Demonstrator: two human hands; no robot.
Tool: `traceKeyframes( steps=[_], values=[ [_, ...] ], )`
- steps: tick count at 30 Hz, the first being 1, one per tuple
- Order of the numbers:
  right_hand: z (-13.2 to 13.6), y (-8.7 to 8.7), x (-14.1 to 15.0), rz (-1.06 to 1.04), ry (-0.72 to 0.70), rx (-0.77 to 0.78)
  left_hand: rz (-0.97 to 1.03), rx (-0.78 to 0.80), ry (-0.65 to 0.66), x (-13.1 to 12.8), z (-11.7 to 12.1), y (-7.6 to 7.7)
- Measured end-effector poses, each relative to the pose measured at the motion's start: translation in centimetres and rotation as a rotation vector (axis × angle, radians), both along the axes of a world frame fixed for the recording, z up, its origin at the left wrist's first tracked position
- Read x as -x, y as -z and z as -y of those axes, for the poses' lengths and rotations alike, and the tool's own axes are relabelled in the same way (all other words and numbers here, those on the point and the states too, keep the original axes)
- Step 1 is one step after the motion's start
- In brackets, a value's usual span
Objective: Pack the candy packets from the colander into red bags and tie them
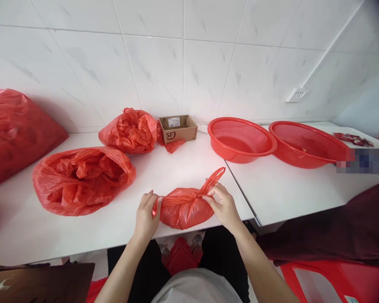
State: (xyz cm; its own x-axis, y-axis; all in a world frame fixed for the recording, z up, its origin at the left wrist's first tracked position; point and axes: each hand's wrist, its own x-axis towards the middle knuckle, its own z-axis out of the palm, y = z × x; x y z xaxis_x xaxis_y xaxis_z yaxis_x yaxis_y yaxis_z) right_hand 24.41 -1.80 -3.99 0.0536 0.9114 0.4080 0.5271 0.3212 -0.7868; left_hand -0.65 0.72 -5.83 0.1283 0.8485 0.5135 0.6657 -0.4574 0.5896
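A filled red plastic bag [185,216] rests at the front edge of the white table, its top drawn together in a knot or twist. My left hand [148,213] is closed on one gathered end of the bag at its left side. With thumb and fingers, my right hand [222,204] pinches the other end near the middle, and a loose handle loop sticks up beyond the fingers. What the bag contains is hidden by the red plastic.
An open bag of crumpled red bags [82,181] lies left, another bundle [129,130] behind it. A small cardboard box [178,129] stands by the wall. Two red plastic baskets [241,141] [306,143] sit right, past a table seam. A co-worker's dark sleeve [331,223] is at right.
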Motion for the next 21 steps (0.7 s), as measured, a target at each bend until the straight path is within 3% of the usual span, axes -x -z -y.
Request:
traceKeyframes(
  steps=[4,12,17,21],
  values=[
    [-0.7,-0.7,0.0,-0.075,0.025,-0.029,0.060,-0.038,-0.062,0.1,-0.1,-0.4],
    [-2.2,1.5,-0.6,-0.271,0.094,0.122,0.099,0.008,-0.093,1.0,-0.7,1.2],
    [-2.1,1.5,-2.0,-0.357,0.134,0.140,0.137,0.070,-0.202,1.6,0.1,1.6],
    [-1.6,1.0,-2.1,-0.381,0.016,0.169,0.135,0.108,-0.194,1.3,0.8,1.4]
  ],
)
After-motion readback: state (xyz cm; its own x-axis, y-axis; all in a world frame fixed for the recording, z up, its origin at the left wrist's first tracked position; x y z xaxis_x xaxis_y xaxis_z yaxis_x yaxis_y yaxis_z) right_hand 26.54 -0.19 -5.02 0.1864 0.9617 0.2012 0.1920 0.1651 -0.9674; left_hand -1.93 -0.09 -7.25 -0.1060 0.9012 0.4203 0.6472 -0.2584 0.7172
